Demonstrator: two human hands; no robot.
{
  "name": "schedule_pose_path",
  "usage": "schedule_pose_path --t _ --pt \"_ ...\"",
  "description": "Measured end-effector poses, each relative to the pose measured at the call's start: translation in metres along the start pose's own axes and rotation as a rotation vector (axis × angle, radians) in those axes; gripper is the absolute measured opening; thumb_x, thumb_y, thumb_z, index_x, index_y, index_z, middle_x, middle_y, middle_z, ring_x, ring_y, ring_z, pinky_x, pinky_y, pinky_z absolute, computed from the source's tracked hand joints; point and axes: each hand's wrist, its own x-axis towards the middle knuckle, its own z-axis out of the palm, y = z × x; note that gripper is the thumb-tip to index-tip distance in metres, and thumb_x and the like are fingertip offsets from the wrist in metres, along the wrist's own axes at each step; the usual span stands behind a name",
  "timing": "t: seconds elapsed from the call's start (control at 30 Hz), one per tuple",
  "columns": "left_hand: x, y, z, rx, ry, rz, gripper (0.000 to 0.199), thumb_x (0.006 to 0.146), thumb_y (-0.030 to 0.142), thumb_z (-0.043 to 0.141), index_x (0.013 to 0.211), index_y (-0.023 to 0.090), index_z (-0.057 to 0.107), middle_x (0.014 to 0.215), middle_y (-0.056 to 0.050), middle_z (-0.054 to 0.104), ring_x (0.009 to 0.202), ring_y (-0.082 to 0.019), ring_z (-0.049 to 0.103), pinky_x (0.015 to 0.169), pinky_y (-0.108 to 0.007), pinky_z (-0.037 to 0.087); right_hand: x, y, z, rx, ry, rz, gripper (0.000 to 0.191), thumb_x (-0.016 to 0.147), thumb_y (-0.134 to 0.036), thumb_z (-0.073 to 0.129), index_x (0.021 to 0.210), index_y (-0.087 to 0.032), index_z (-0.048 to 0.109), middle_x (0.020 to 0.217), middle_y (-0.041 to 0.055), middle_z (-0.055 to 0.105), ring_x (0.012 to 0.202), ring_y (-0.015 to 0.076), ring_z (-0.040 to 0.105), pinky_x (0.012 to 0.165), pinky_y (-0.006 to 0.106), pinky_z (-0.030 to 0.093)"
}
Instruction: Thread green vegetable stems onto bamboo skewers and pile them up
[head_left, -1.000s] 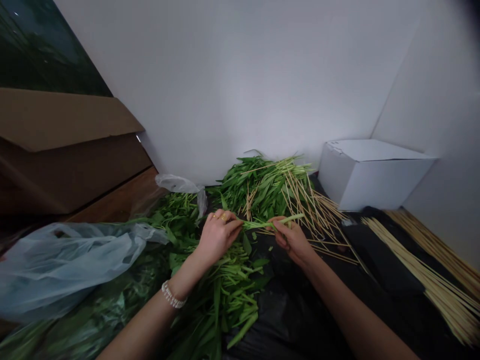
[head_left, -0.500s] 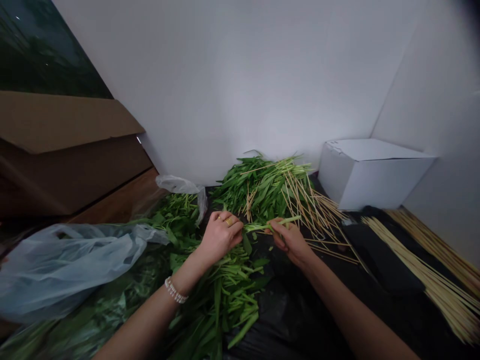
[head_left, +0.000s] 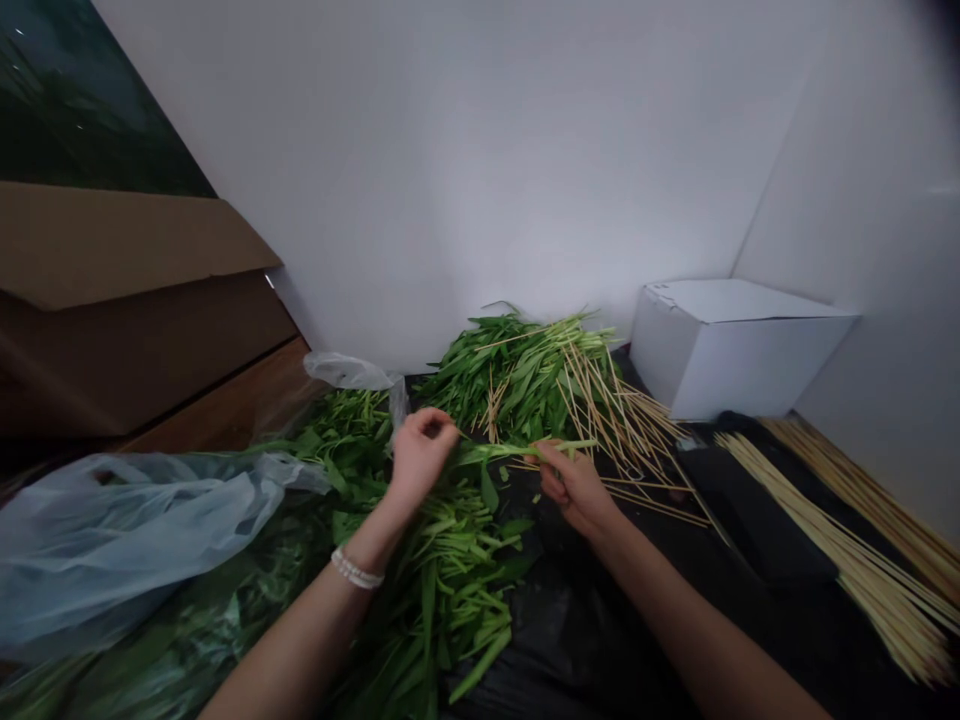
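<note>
Long-leaved greens with pale stems, much like water spinach, fill the middle of the view. My right hand [head_left: 574,485] pinches a water spinach stem [head_left: 502,452] that lies level across the gap between my hands. Left of it my left hand [head_left: 421,455], with a white beaded bracelet at the wrist, has thumb and forefinger closed in a pinch. A thin strand seems to leave its fingertips, too small to name. Under both hands is a heap of loose water spinach [head_left: 465,580]. Beyond them lies another pile [head_left: 517,365] with thin wooden sticks [head_left: 626,410] across it.
Two bundles of long sticks [head_left: 840,550] lie at right beside a dark flat object [head_left: 750,510]. A white box [head_left: 757,350] stands by the wall. Left are a translucent plastic bag [head_left: 150,540] and an open cardboard box [head_left: 135,340]. Black plastic [head_left: 577,640] covers the floor.
My left hand has drawn slightly left and up, turning so the thumb and finger form a loop. More of the stem shows between my hands. The right hand has hardly moved.
</note>
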Motion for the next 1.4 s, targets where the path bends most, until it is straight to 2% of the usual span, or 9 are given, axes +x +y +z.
schedule_pose_path --t 0.1,0.27,0.37,0.47,0.6,0.73,1.1,1.27,1.4 --pt "0.021 -0.012 -0.019 -0.186 0.135 -0.153 0.008 0.072 0.026 0.055 0.070 0.020 0.058 0.064 0.003 0.058 0.058 -0.014 0.050 0.059 -0.025 0.040 0.006 -0.004 -0.008 0.061 0.081 -0.036 0.035 0.060 -0.039 0.082 0.071 -0.017 0.057 0.069 0.0011 0.069 0.032 -0.0016 0.025 0.030 0.015 0.012" --pt "0.020 0.003 -0.032 -0.353 -0.083 -0.071 0.012 0.085 0.034 0.052 0.085 0.023 0.050 0.067 0.005 0.056 0.057 -0.012 0.053 0.058 -0.024 0.042 0.006 -0.002 -0.008 0.066 0.073 0.003 0.037 0.062 -0.041 0.083 0.070 -0.017 0.057 0.070 0.0028 0.070 0.031 -0.0016 0.025 0.029 0.015 0.014" --pt "-0.001 0.022 -0.020 -0.098 -0.213 0.119 0.015 0.083 0.034 0.061 0.091 0.022 0.057 0.065 0.005 0.053 0.055 -0.011 0.050 0.055 -0.023 0.039 0.003 0.002 -0.004 0.055 0.051 0.008 0.038 0.062 -0.042 0.083 0.072 -0.016 0.057 0.071 0.0040 0.071 0.031 -0.0018 0.025 0.029 0.015 0.013" --pt "-0.017 0.027 -0.002 0.138 -0.393 0.386 0.009 0.085 0.029 0.062 0.086 0.021 0.066 0.077 -0.001 0.063 0.071 -0.015 0.060 0.067 -0.025 0.045 0.003 0.003 -0.002 0.039 0.050 0.016 0.039 0.062 -0.044 0.083 0.073 -0.016 0.057 0.071 0.0040 0.071 0.030 -0.0018 0.025 0.030 0.015 0.013" --pt "-0.024 0.016 0.013 0.380 -0.398 0.560 0.017 0.089 0.028 0.059 0.102 0.023 0.069 0.094 -0.005 0.067 0.084 -0.017 0.064 0.073 -0.026 0.048 0.002 0.003 -0.001 0.010 0.042 0.024 0.041 0.061 -0.045 0.082 0.073 -0.016 0.056 0.069 0.0034 0.071 0.030 -0.0015 0.025 0.030 0.016 0.012" --pt "-0.024 0.013 0.017 0.574 -0.446 0.658 0.016 0.091 0.030 0.055 0.099 0.022 0.066 0.098 -0.005 0.067 0.088 -0.019 0.064 0.072 -0.028 0.048 0.000 0.004 0.001 -0.018 0.031 0.026 0.041 0.064 -0.049 0.080 0.071 -0.017 0.054 0.064 0.0018 0.069 0.029 -0.0010 0.023 0.030 0.017 0.011" --pt "-0.010 0.005 0.016 0.615 -0.601 0.628 0.022 0.091 0.019 0.050 0.107 0.022 0.065 0.098 -0.005 0.067 0.096 -0.020 0.061 0.080 -0.029 0.047 0.002 0.001 -0.003 -0.101 0.037 -0.089 0.042 0.065 -0.048 0.078 0.090 -0.016 0.068 0.065 -0.0024 0.064 0.031 0.0001 0.028 0.031 0.018 0.012" --pt "-0.007 0.012 0.018 0.717 -0.604 0.640 0.015 0.085 0.020 0.055 0.091 0.020 0.068 0.089 -0.007 0.066 0.090 -0.023 0.061 0.074 -0.030 0.046 -0.001 0.000 0.001 -0.267 0.099 -0.152 0.046 0.065 -0.052 0.077 0.091 -0.015 0.071 0.062 -0.0003 0.064 0.034 0.0020 0.031 0.033 0.020 0.016" --pt "-0.005 0.013 0.021 0.541 -0.537 0.516 0.014 0.081 0.021 0.053 0.075 0.020 0.065 0.078 -0.004 0.064 0.083 -0.021 0.060 0.073 -0.029 0.044 -0.003 0.002 0.003 -0.280 0.098 -0.151 0.045 0.066 -0.053 0.075 0.090 -0.015 0.071 0.063 0.0009 0.065 0.035 0.0026 0.031 0.033 0.020 0.016"
